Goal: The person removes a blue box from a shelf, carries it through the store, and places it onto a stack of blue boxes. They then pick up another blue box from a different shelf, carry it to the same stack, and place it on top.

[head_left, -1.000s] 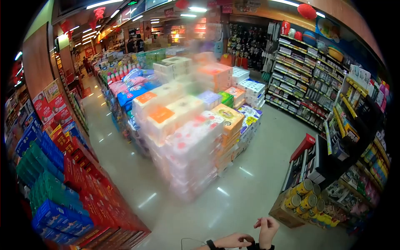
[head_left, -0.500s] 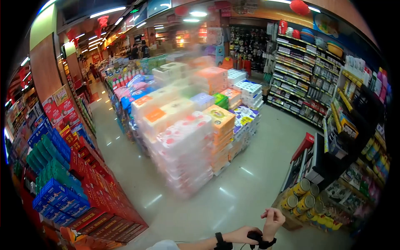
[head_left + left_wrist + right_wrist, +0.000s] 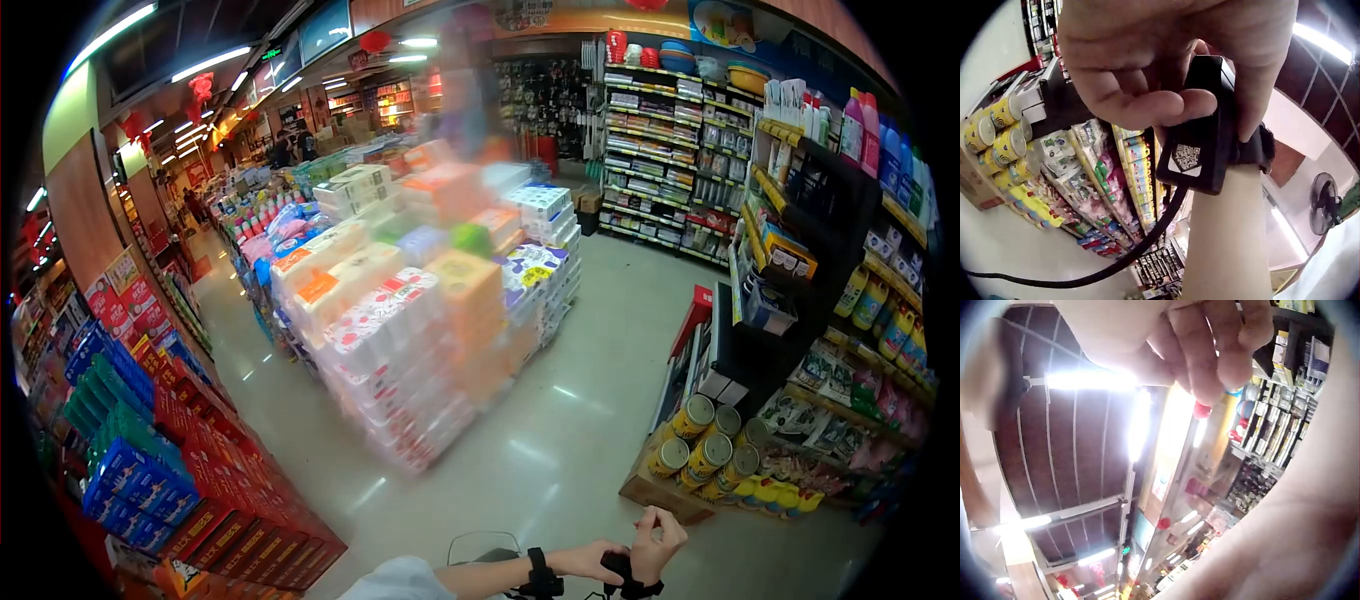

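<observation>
Low in the head view, my left hand (image 3: 590, 560) reaches across to my right wrist, where a small black device (image 3: 616, 568) is strapped. The left wrist view has the left hand (image 3: 1172, 56) pinching that black device (image 3: 1205, 134) between thumb and fingers; a QR label and a black cable show on it. My right hand (image 3: 657, 538) is raised beside it with its fingers loosely bent. Nothing is held in the right hand (image 3: 1191, 344) in the right wrist view. A black band (image 3: 541, 573) circles the left wrist.
Blurred stacks of wrapped paper packs (image 3: 385, 330) stand mid-floor. Red boxes (image 3: 235, 500) line the left side. To the right are shelves (image 3: 665, 150) and yellow-labelled cans (image 3: 707, 455) near the hands. Pale glossy floor (image 3: 590, 400) runs between them.
The head view has turned to the right, so the shelves and paper stacks sit further left. The left hand has stayed at the right wrist, and the right hand is still raised.
</observation>
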`<state>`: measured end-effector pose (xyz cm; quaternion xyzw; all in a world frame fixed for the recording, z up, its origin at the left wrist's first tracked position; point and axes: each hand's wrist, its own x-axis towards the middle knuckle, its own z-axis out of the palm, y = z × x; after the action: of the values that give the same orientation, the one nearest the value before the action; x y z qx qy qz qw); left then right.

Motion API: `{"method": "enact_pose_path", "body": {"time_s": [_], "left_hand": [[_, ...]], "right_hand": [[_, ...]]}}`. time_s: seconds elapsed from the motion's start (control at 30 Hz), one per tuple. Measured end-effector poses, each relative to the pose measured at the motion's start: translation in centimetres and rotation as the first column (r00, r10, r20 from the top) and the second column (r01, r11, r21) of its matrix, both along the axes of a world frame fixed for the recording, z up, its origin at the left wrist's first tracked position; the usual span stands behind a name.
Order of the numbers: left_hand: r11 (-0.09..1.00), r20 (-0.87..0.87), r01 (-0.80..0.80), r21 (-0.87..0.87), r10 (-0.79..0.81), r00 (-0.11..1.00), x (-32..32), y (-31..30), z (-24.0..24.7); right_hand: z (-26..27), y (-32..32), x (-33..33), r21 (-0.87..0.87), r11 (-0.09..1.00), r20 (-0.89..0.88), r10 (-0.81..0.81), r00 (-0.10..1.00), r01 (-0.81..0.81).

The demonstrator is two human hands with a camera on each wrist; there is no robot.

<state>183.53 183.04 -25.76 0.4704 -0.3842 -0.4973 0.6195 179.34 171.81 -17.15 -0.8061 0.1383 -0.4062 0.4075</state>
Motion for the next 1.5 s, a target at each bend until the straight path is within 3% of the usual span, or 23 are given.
{"method": "enact_pose_path", "body": {"time_s": [0.17, 0.3, 0.37, 0.47, 0.57, 0.67, 0.77, 0.83, 0.87, 1.0, 1.07, 1.13, 1.2, 1.27, 1.37, 1.5], "left_hand": [[1.0, 0.062, -0.008, 0.019, 0.007, 0.998, 0.8, -0.4, 0.6], [0.997, -0.09, 0.049, 0.053, -0.044, 0.995, 1.6, 0.2, 4.6], [0.994, -0.186, 0.08, 0.071, -0.066, 0.98, 2.0, 0.7, 5.6], [0.994, -0.135, 0.112, -0.012, -0.112, 0.984, 3.3, -1.0, 1.5], [0.99, 0.061, 0.097, -0.104, -0.091, 0.994, 4.0, -1.7, 2.2], [0.998, 0.17, 0.066, -0.016, -0.062, 0.984, 5.3, -0.4, 0.7], [0.998, 0.024, 0.069, -0.004, -0.069, 0.997, 7.6, 1.5, 0.0], [0.997, -0.085, -0.056, 0.045, 0.06, 0.995, 8.4, 3.1, 0.5], [0.991, -0.138, -0.106, 0.077, 0.116, 0.984, 8.8, 3.5, 0.8], [0.985, -0.26, 0.027, 0.173, 0.019, 0.965, 10.7, 2.1, -2.3], [0.975, -0.275, 0.073, 0.208, -0.013, 0.961, 10.4, 1.6, -3.0], [0.963, -0.242, 0.087, 0.254, -0.024, 0.97, 9.6, 0.8, -3.0], [0.937, -0.197, 0.148, 0.315, -0.088, 0.976, 8.9, -0.2, -0.8], [0.925, -0.146, 0.178, 0.335, -0.136, 0.98, 8.0, -1.7, -0.4], [0.918, -0.127, 0.25, 0.307, -0.221, 0.967, 5.6, -3.9, 0.4], [0.844, -0.083, 0.426, 0.325, -0.424, 0.902, 1.6, -7.5, -0.6]], "right_hand": [[-0.8, -0.5, 0.3, 0.304, 0.945, 0.048, 0.111, 0.993, -0.121], [-1.2, -0.4, 1.3, 0.583, 0.794, 0.101, 0.143, 0.985, -0.175], [-1.0, -0.2, 1.8, 0.593, 0.784, 0.094, 0.159, 0.983, -0.184], [2.0, -0.1, 2.1, 0.521, 0.836, -0.02, 0.215, 0.976, -0.173], [4.6, 0.2, 2.3, 0.533, 0.838, -0.136, 0.227, 0.964, -0.122], [6.1, 0.1, 3.5, 0.501, 0.859, -0.245, 0.259, 0.934, -0.106], [6.6, 0.1, 4.4, 0.385, 0.914, -0.335, 0.268, 0.903, -0.128], [6.6, 0.6, 4.9, 0.313, 0.939, -0.336, 0.251, 0.908, -0.144], [6.6, 1.0, 5.1, 0.287, 0.947, -0.311, 0.236, 0.921, -0.145], [2.0, 1.5, 4.1, 0.358, 0.933, -0.309, 0.082, 0.947, 0.037], [0.5, 1.3, 4.3, 0.035, 0.999, -0.145, -0.035, 0.989, 0.04], [-0.5, 1.2, 2.6, -0.061, 0.978, -0.13, -0.204, 0.97, 0.197], [1.9, 1.3, 0.3, -0.079, 0.96, -0.227, -0.28, 0.933, 0.269], [0.8, 0.3, -2.5, -0.107, 0.923, -0.19, -0.384, 0.903, 0.37], [1.8, -0.4, -6.5, -0.024, 0.817, -0.149, -0.573, 0.806, 0.576], [1.4, -1.7, -13.3, 0.12, 0.689, -0.186, -0.691, 0.698, 0.714]]}}
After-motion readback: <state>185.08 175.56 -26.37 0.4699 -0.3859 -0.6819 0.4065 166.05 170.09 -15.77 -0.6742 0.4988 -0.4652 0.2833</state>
